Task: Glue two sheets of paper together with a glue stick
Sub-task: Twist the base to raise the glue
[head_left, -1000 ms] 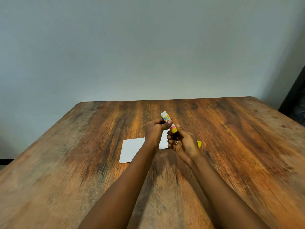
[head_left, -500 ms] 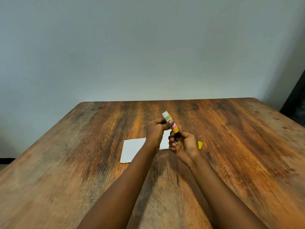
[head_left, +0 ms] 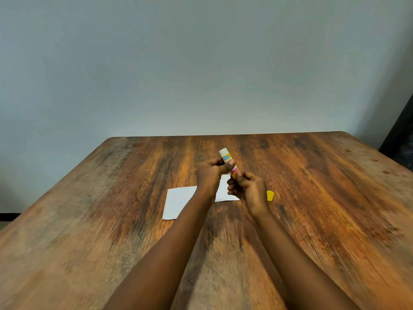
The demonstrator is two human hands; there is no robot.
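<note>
A small glue stick with a white top and a yellow and pink label is held tilted above the table. My left hand grips its upper body. My right hand pinches its lower end. The stick's yellow cap lies on the wood just right of my right hand. White paper lies flat under and behind both hands; my arms hide part of it, so I cannot tell whether it is one sheet or two.
The wooden table reaches a grey wall at its far edge. Its left edge runs diagonally at the left. A dark object stands beyond the far right corner.
Both hands keep hold of the glue stick in nearly the same spot. My right hand's fingers have shifted a little around the lower end.
</note>
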